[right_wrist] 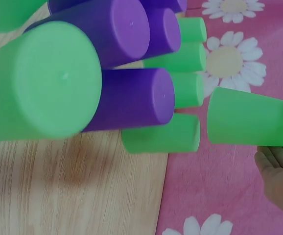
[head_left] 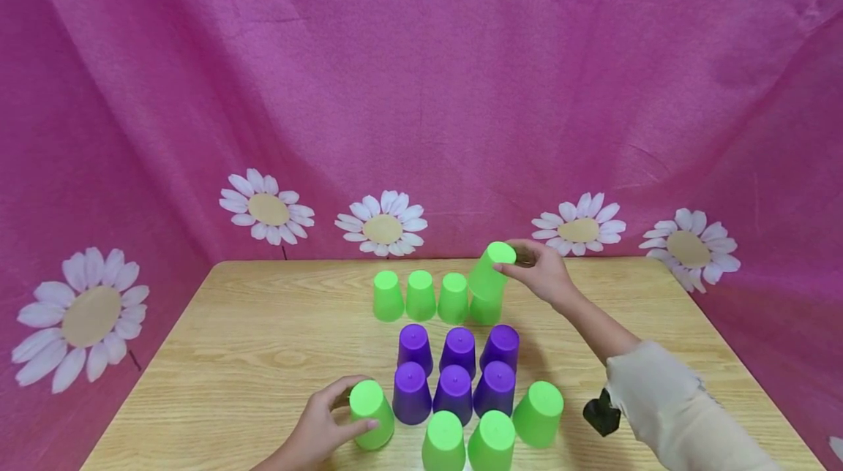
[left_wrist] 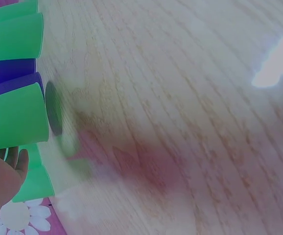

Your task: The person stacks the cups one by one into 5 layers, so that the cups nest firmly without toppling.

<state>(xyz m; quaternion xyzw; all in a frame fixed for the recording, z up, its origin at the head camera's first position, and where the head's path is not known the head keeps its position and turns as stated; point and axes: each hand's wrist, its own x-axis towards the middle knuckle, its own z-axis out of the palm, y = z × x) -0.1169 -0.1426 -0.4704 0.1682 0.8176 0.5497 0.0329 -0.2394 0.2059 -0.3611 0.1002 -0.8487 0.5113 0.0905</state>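
Observation:
My right hand point(head_left: 545, 277) pinches an upside-down green cup point(head_left: 489, 270) between thumb and fingers, tilted above the rightmost green cup point(head_left: 486, 312) of the back row. In the right wrist view this held cup point(right_wrist: 249, 117) is raised apart from the row. At the front left, my left hand point(head_left: 315, 423) grips another upside-down green cup point(head_left: 370, 401), thumb on the near side and fingers behind. The left wrist view shows that cup point(left_wrist: 16, 117) with its rim close over the table. Beside it stand upside-down purple cups point(head_left: 412, 394) in two rows of three.
Two green cups point(head_left: 443, 442) stand in front of the purple ones, and another green cup point(head_left: 540, 412) to their right. More green cups point(head_left: 388, 297) line the back. A dark object point(head_left: 602, 412) shows by the right sleeve. A pink cloth point(head_left: 421, 105) with daisies surrounds the wooden table point(head_left: 263, 325).

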